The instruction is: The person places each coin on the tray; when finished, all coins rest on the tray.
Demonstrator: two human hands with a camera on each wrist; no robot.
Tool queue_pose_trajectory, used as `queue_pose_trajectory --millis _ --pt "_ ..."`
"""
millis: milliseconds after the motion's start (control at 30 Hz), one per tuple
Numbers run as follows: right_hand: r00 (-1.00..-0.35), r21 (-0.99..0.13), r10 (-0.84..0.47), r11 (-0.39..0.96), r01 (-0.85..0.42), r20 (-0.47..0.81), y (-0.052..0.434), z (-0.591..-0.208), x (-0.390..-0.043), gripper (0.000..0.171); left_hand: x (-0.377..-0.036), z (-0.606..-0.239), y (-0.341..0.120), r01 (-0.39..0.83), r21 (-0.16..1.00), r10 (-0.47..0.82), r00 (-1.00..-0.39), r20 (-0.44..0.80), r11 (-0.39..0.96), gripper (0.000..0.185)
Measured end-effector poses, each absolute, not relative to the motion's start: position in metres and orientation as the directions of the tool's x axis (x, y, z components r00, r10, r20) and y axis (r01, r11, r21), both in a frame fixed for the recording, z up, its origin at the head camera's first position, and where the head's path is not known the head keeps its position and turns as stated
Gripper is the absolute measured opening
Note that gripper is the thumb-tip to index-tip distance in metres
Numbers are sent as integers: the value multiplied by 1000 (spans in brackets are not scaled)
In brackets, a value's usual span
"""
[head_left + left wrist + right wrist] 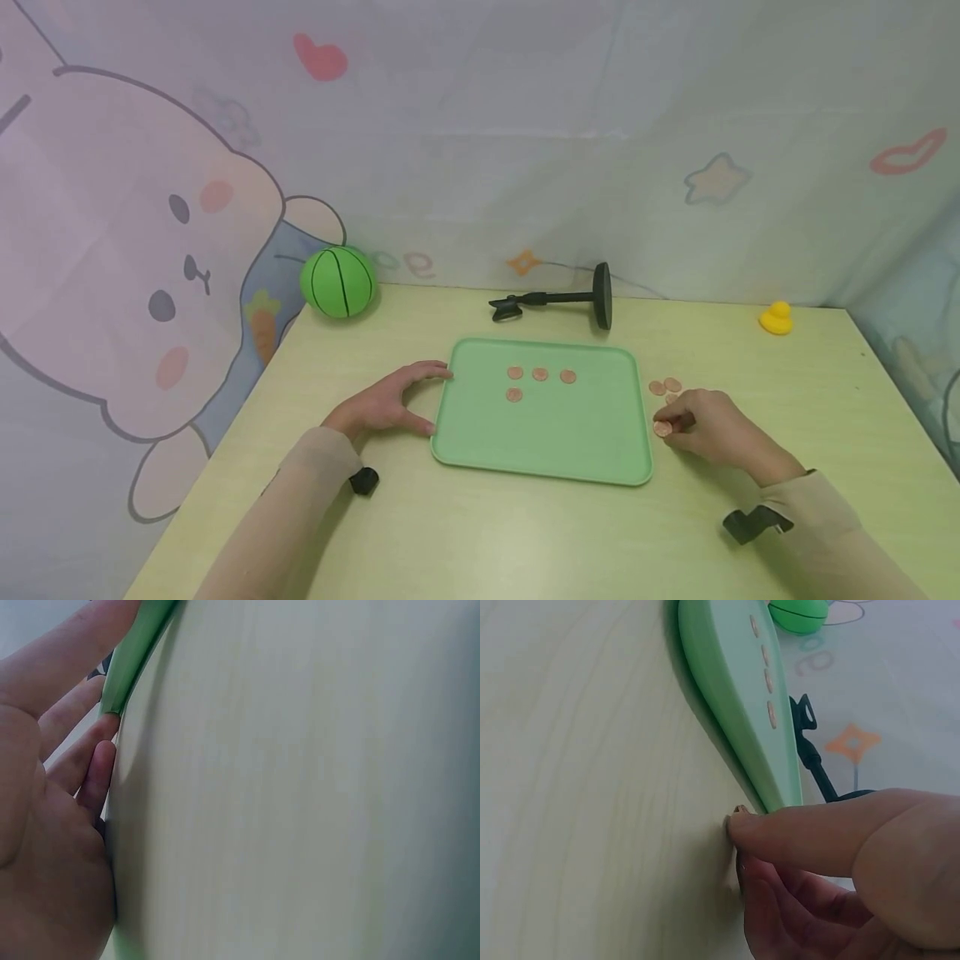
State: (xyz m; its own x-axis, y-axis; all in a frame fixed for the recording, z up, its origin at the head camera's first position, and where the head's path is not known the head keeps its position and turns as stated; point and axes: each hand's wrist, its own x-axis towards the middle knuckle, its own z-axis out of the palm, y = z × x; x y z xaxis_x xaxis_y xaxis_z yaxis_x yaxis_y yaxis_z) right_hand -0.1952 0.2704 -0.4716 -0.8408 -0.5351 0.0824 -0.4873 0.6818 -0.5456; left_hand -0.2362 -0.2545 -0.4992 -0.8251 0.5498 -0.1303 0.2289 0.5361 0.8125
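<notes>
We pinch a coin (662, 430) in our right hand (711, 426), just outside the right edge of the green tray (558, 437), which lies to that hand's left. Our left hand (388, 403), loosely spread, touches the tray's opposite edge. The coin is round and so points nowhere, while the tray's long axis runs from side to side across the desk (487, 542).
</notes>
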Motion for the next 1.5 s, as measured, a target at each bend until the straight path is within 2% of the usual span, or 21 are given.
queue_pose_trajectory --millis 200,400,600,867,1267,1500 --pt "-827 -482 -528 682 -549 194 272 -473 -199 17 -237 -499 -255 243 805 554 -824 -124 541 86" --pt "-832 -487 -493 678 -551 255 268 -470 -202 5 -237 -499 -255 239 809 555 -822 -126 538 85" --pt "-843 -507 -488 680 -529 226 255 -468 -204 18 -236 -500 -256 234 804 550 -824 -135 547 87" --pt "-837 -524 -511 666 -531 198 229 -463 -213 14 -236 -499 -256 225 795 542 -827 -150 563 88" --pt "-810 -577 -565 614 -539 156 190 -458 -219 17 -236 -500 -255 241 805 557 -821 -130 542 86" --pt "-779 -577 -601 578 -577 177 172 -461 -222 9 -237 -500 -256 248 809 559 -821 -117 533 85"
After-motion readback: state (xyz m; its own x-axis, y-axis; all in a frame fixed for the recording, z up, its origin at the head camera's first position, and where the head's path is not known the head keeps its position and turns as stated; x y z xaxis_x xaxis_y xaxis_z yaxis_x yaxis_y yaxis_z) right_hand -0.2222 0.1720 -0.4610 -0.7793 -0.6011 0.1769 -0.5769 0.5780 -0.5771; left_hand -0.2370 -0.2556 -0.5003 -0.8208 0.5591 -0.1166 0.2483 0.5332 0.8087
